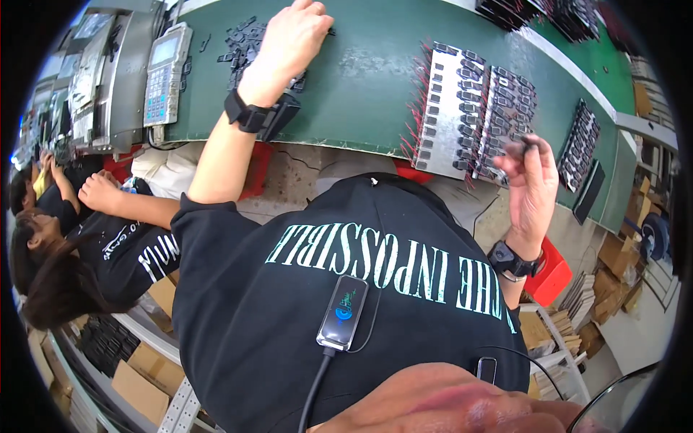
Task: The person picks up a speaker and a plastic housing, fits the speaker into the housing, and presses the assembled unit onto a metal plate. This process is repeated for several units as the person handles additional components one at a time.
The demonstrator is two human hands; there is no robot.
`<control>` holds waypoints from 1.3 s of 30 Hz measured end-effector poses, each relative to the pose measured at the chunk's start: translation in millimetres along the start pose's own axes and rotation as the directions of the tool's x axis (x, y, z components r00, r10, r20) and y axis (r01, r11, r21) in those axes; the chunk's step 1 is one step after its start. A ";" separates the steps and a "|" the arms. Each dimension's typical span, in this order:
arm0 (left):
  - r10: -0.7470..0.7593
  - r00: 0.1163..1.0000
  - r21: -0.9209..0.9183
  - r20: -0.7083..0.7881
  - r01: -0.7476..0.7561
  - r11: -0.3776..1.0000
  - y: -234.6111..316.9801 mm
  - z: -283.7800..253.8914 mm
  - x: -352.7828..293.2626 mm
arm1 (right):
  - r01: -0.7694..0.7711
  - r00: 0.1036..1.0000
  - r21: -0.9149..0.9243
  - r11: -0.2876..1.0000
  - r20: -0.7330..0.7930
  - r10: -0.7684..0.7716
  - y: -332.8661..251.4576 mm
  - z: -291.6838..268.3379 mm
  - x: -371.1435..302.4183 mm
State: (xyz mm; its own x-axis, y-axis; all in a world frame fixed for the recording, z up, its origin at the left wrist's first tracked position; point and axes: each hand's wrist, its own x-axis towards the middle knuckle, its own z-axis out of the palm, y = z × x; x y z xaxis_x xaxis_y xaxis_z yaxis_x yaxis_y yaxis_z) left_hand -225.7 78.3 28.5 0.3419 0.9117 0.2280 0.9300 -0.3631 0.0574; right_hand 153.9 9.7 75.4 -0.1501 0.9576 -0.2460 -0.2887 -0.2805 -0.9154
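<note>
My left hand (294,40) is over the far side of the green worktable (354,94), fingers curled in and pointing away. A small black piece (331,31) shows at its edge; whether the fingers grip it is hidden. Beside that hand lies a loose heap of small black plastic parts (242,43). On the right, my right hand (533,184) is raised with thumb and fingers pinched on a small dark part (529,143), slightly blurred. It is near two metal plates: one (449,108) carries rows of black parts with red wires, the other (498,108) is densely covered with them.
A grey keypad device (164,76) with a screen stands at the table's left. Another filled plate (580,137) and a black flat bar (589,191) lie at the right end. A red stool (548,270) is below my right wrist. A co-worker (108,238) sits at my left.
</note>
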 end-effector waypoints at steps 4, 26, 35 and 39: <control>0.055 0.997 0.047 -0.048 -0.053 0.997 -4.2 -9.8 -0.9 | -0.032 0.999 -0.047 0.998 -0.016 0.031 -3.7 8.3 -2.4; -0.145 0.973 -0.204 -0.181 0.107 0.973 47.9 15.0 -60.4 | -0.054 0.989 -0.106 0.993 0.130 0.068 13.3 25.2 10.5; -0.388 0.921 -0.784 -0.024 0.224 0.580 116.6 -8.0 -44.2 | -0.036 0.973 -0.152 0.988 0.219 0.070 26.5 45.9 21.4; -0.378 0.918 -0.935 0.117 0.231 0.271 144.8 -12.9 -38.3 | 0.032 0.974 -0.194 0.981 0.227 0.013 27.4 57.2 22.4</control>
State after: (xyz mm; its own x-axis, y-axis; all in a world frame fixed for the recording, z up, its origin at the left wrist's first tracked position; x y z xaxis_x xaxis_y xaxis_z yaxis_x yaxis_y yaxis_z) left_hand -105.9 -11.7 40.6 -0.0217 0.9970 0.0739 0.2046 -0.0679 0.9765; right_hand 88.6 19.7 63.1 -0.3641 0.9140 -0.1791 -0.1048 -0.2313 -0.9672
